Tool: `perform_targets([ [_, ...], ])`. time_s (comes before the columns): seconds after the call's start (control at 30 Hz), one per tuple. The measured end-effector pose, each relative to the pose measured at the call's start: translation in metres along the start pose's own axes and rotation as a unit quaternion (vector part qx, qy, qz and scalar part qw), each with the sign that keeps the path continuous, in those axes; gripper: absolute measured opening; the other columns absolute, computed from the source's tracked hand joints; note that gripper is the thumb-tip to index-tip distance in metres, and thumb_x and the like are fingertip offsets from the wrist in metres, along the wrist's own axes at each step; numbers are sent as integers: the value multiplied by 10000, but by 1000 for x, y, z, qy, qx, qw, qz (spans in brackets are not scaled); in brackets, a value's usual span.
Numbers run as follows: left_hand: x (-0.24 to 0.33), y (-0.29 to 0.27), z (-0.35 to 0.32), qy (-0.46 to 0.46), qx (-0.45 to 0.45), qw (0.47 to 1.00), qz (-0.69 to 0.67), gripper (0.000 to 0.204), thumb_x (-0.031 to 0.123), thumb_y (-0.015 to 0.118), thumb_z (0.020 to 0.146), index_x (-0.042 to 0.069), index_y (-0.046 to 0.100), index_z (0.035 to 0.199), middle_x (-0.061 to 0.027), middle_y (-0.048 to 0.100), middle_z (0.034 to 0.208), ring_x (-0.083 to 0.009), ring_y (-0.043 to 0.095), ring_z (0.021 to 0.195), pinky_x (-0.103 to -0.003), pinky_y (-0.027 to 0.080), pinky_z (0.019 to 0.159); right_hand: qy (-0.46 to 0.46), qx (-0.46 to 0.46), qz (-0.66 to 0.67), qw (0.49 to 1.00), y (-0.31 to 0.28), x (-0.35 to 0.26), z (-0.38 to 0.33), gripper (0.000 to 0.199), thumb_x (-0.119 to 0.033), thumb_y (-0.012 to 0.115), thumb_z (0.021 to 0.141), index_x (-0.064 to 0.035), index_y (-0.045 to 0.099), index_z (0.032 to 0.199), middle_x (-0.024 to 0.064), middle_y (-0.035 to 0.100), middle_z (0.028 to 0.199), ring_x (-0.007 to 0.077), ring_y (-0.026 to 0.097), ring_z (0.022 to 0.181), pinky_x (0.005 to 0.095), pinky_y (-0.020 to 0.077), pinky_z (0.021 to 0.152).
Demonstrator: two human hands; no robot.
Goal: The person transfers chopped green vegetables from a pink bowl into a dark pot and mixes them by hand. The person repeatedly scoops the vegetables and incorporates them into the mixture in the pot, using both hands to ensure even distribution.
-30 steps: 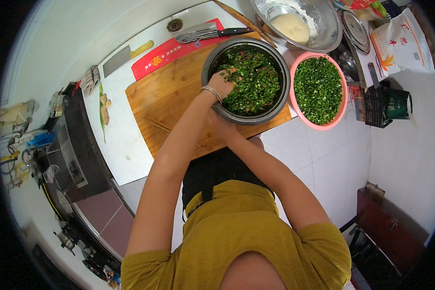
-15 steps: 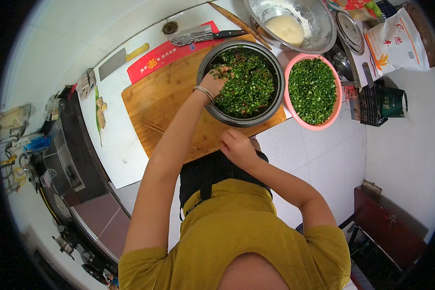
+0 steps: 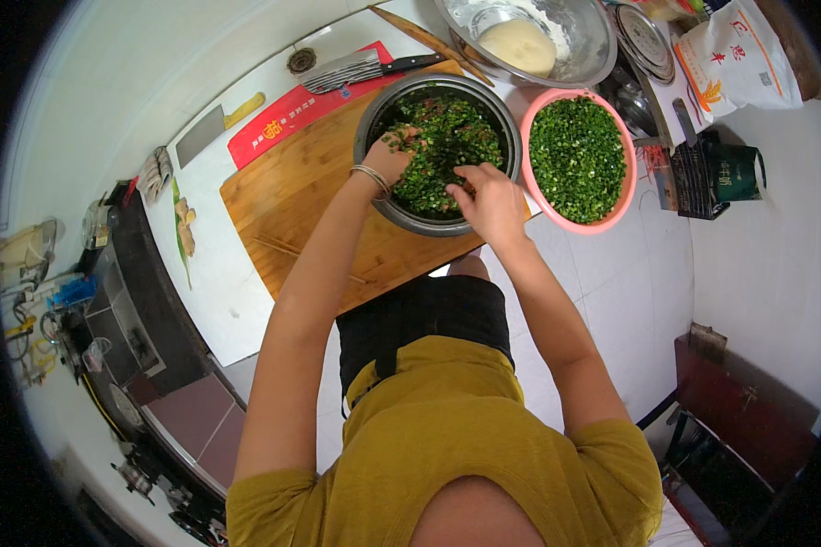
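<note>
A dark metal bowl (image 3: 367, 178) on the wooden cutting board (image 3: 278, 196) holds chopped greens (image 3: 452, 118) mixed with reddish-brown bits. My left hand (image 3: 388, 162), with bracelets at the wrist, reaches over the bowl's left rim. Its bent fingers are closed in the greens, bits clinging to them and partly hiding them. Over the near right rim comes my right hand (image 3: 491, 202), its fingers bent and thumb apart from the index finger, at the surface of the greens. To the right, a pink basin (image 3: 628, 173) is full of chopped green stalks (image 3: 576, 159).
A steel bowl (image 3: 597, 41) with pale dough (image 3: 518, 47) stands behind. A cleaver (image 3: 201, 135) and a black-handled knife (image 3: 347, 75) lie near the wall, by a red strip (image 3: 260, 137). Chopsticks (image 3: 283, 246) lie on the board; ginger (image 3: 184, 223) sits left.
My right hand has moved from beside the board's front edge up and right into the bowl. My left hand stays among the greens. The whole view has shifted slightly.
</note>
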State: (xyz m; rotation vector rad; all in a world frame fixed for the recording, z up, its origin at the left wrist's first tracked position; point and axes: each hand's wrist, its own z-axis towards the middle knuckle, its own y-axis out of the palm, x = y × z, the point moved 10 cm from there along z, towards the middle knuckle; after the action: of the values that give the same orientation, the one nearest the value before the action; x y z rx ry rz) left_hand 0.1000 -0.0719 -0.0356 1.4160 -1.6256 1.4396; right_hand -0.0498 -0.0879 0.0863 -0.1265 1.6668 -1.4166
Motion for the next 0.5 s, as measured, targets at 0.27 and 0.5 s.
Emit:
perform_targets([
  [0.27, 12, 7, 2, 27, -73, 993, 91, 286, 200, 454, 905, 56, 535, 1138, -119, 517, 1189, -244, 474, 1107, -322, 360, 955, -83, 62, 64, 992, -16, -36, -24, 190, -139, 655, 733, -10, 618, 868, 120, 580, 732, 286, 586, 659, 355, 462, 573],
  [0.5, -21, 16, 13, 71, -116, 970, 201, 334, 103, 502, 841, 107, 506, 1176, -39, 459, 1254, -188, 448, 1101, -276, 350, 950, -197, -186, 18, 962, 134, -74, -93, 228, -95, 564, 754, -12, 563, 967, 127, 544, 957, 286, 565, 829, 364, 486, 683],
])
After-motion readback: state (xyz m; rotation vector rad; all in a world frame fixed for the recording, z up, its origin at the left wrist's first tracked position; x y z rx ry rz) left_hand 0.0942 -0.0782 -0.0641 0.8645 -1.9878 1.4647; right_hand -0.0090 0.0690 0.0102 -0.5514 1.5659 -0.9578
